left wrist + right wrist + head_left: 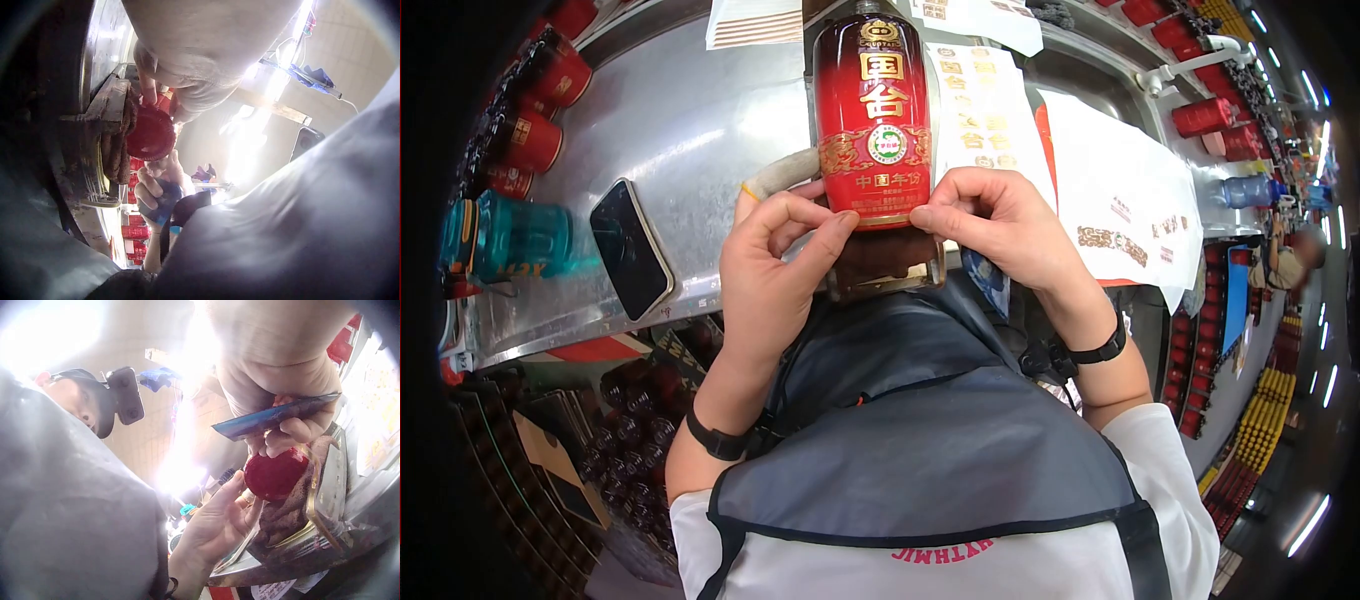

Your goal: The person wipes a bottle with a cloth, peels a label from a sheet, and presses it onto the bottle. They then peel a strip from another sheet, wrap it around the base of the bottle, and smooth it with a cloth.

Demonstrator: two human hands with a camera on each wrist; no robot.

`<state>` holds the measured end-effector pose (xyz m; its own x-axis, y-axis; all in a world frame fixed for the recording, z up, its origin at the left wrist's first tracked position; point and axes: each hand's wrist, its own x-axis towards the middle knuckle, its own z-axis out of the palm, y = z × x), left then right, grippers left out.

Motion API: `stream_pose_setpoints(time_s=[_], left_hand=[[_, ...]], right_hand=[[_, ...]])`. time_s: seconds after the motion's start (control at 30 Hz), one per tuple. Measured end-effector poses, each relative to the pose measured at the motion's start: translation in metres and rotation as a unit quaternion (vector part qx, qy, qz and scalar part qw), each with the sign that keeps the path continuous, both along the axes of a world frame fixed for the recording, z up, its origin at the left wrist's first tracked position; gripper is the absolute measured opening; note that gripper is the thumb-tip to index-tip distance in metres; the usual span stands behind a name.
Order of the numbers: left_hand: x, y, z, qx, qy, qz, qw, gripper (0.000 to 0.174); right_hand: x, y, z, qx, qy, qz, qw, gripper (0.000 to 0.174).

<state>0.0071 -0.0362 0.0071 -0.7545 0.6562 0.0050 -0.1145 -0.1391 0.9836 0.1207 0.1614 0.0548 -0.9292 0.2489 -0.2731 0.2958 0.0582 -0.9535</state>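
A red bottle (878, 130) with gold characters and a round white emblem lies with its base toward the person. My left hand (775, 245) pinches the base's left edge between thumb and fingers; a pale cover with a yellow band is on one finger (785, 173). At the right edge of the base, my right hand (1005, 220) presses with its thumb and bent index finger. Its other fingers curl round a blue flat strip (269, 419). From below, the round red base (150, 132) shows between both hands, beside a brown cloth (281, 519) on a stand.
Printed sheets (975, 105) with gold characters lie right of the bottle, and more white sheets (1115, 190) beyond. A phone (632, 248) and a teal bottle (520, 235) are at the left of the metal table (670, 110). Red bottles (535, 140) line both sides.
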Motion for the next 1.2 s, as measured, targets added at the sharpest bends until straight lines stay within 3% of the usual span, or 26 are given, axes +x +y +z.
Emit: stream_pose_setpoints(time_s=[0.6,0.9,0.97,1.0,1.03,1.07,1.1,1.17,1.2], left_hand=[[-0.002,0.001,0.004,-0.021,-0.035,0.003,0.999,0.01],[-0.01,-0.005,-0.012,0.051,-0.077,0.012,0.996,0.019],[-0.016,-0.008,-0.013,0.001,-0.027,0.033,0.999,0.038],[-0.018,-0.008,-0.012,0.003,-0.029,0.035,0.999,0.038],[-0.02,-0.008,-0.01,-0.058,0.18,0.037,0.981,0.051],[-0.021,-0.008,-0.009,-0.116,0.38,0.037,0.917,0.065],[-0.019,-0.005,-0.01,-0.115,0.378,0.039,0.918,0.065],[-0.014,0.004,-0.012,-0.103,0.405,0.038,0.908,0.086],[-0.015,0.005,-0.013,-0.101,0.403,0.04,0.909,0.086]], right_hand=[[0.0,0.0,0.001,0.015,-0.026,-0.01,1.0,0.018],[0.0,-0.003,0.005,0.068,-0.03,-0.012,0.997,0.019],[0.0,-0.003,0.006,0.077,-0.034,-0.015,0.996,0.02],[0.0,-0.004,0.006,0.078,-0.035,-0.013,0.996,0.02],[0.0,-0.004,0.007,0.074,-0.038,-0.017,0.996,0.02],[0.0,-0.005,0.008,0.069,-0.04,-0.021,0.997,0.02],[-0.001,-0.006,0.008,0.071,-0.042,-0.02,0.996,0.02],[-0.002,-0.007,0.011,0.078,-0.049,-0.023,0.996,0.02],[-0.002,-0.006,0.011,0.08,-0.05,-0.021,0.995,0.02]])
